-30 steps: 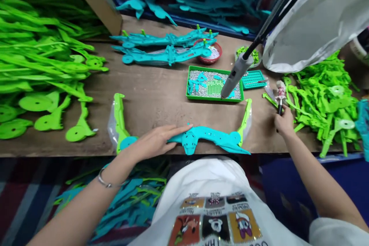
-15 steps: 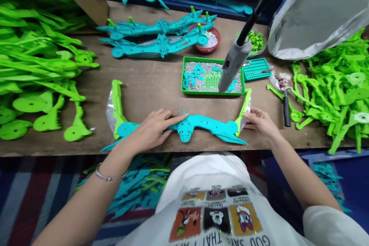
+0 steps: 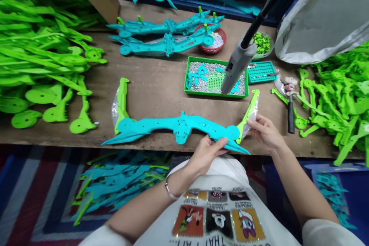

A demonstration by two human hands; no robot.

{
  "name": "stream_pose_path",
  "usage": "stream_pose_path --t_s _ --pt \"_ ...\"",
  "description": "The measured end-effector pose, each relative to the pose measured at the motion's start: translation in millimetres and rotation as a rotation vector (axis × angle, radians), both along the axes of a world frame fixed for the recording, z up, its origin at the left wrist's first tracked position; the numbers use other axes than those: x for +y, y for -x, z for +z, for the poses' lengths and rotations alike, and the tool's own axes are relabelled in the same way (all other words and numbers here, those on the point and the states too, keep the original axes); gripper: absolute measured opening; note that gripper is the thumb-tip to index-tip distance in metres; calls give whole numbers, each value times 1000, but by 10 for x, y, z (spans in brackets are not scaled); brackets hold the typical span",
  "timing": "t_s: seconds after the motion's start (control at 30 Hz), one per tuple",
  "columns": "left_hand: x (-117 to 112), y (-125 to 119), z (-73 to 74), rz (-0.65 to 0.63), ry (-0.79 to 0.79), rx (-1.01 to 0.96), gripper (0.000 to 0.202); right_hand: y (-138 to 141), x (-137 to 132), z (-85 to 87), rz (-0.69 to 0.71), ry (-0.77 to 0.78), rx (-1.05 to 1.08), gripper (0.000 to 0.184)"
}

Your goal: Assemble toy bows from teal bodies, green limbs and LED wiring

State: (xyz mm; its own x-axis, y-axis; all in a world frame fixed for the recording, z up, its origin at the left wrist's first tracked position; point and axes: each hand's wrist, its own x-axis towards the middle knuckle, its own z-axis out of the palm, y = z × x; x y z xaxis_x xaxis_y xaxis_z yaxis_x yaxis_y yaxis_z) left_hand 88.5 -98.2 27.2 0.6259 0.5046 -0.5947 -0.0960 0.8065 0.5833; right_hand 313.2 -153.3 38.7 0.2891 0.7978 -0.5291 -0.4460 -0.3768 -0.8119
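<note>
A long teal plastic toy bow (image 3: pixel 161 125) lies along the near edge of the wooden bench (image 3: pixel 155 88), with a bright green limb tip (image 3: pixel 122 100) in clear film at its left end. A second green tip (image 3: pixel 248 113) stands at its right end. My left hand (image 3: pixel 206 153) pinches the bow's right half from below, thumb on top. My right hand (image 3: pixel 265 132) is closed on the film-wrapped base of the right green tip.
A grey electric screwdriver (image 3: pixel 238 65) hangs on a black cable over a green tray of screws (image 3: pixel 215 80). Two assembled teal bows (image 3: pixel 164 36), a red basket (image 3: pixel 216 42) and a hammer (image 3: pixel 290 111) lie beyond. Green parts are heaped left (image 3: pixel 43 57) and right (image 3: pixel 337 96). Teal parts litter the floor (image 3: pixel 121 184).
My left hand slid from the bow's left half to its right half. My right hand left the hammer a second ago, reached the right green tip and now grips it.
</note>
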Motion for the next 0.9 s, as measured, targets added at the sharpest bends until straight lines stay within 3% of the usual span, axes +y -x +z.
stream_pose_path --t_s 0.23,0.5,0.6,0.73,0.8,0.9 --pt "-68 -52 51 173 63 -28 46 177 -98 -5 -181 -54 -74 35" --pt "-160 -152 37 242 79 -35 49 474 -310 -63 -344 -123 -139 24" --pt "-175 -236 -15 210 71 -45 48 454 -337 -105 -378 -105 -152 24" --pt "-172 -315 -101 139 50 -102 46 197 -313 -196 -379 -48 -183 29" --pt "-143 -235 -116 58 74 -112 52 6 -343 -267 -378 0 -249 31" --pt "-58 122 -77 -148 135 -86 59 -266 -455 -398 -312 94 -441 38"
